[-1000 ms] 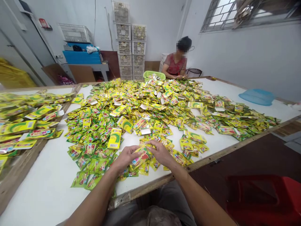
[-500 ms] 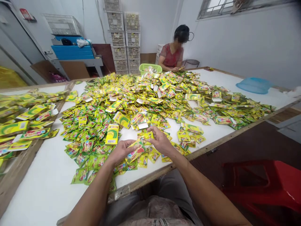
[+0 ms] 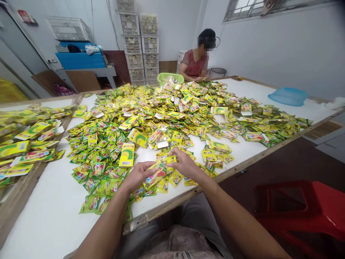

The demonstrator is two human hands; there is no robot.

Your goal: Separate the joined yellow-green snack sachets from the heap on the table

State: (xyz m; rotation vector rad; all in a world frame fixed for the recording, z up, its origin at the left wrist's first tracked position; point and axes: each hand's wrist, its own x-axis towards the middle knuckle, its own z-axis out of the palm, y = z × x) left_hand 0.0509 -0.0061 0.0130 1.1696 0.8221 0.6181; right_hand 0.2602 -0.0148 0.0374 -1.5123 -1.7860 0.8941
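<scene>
My left hand (image 3: 138,175) is closed around a small yellow and green printed carton (image 3: 157,177), thumb lying on its upper face. At the carton's far right end, my right hand (image 3: 184,164) pinches a small yellow packet (image 3: 169,160). Whether the packet's edge is inside the carton I cannot tell, as fingers cover that end. Just left of my hands a closed-looking yellow carton (image 3: 127,155) lies with its barcode showing. Loose green packets (image 3: 107,186) lie beside my left wrist, and yellow packets (image 3: 175,177) lie under and beside my right hand.
A big heap of packets and cartons (image 3: 151,108) covers the middle of the white table (image 3: 35,216). More cartons (image 3: 35,129) lie left beyond a wooden strip. A green basket (image 3: 170,78), a seated co-worker (image 3: 195,64), a blue tray (image 3: 288,97) and a red stool (image 3: 302,205) surround it.
The packet in my right hand and the carton in my left have come closer together. The whole view has shifted slightly.
</scene>
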